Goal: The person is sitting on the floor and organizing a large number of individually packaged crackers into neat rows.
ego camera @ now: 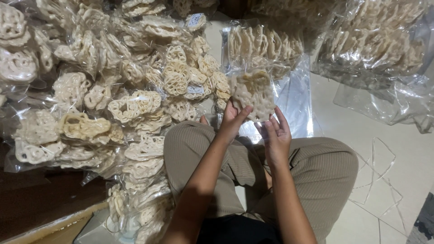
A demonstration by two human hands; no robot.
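My left hand (233, 119) and my right hand (275, 135) together hold a pale, lacy cracker (253, 94) upright above my lap. The left hand's fingers grip its lower left edge; the right hand's fingertips touch its lower right edge. Just behind the cracker lies a clear plastic bag (264, 45) with a row of the same crackers standing in it. I sit cross-legged in striped beige trousers (316, 167).
A big heap of bagged crackers (108, 90) fills the left side. More filled bags (375, 40) lie at the top right. A stack of flat clear plastic bags (296, 101) lies on the pale tiled floor (384, 149). A cardboard edge (49, 226) shows at the bottom left.
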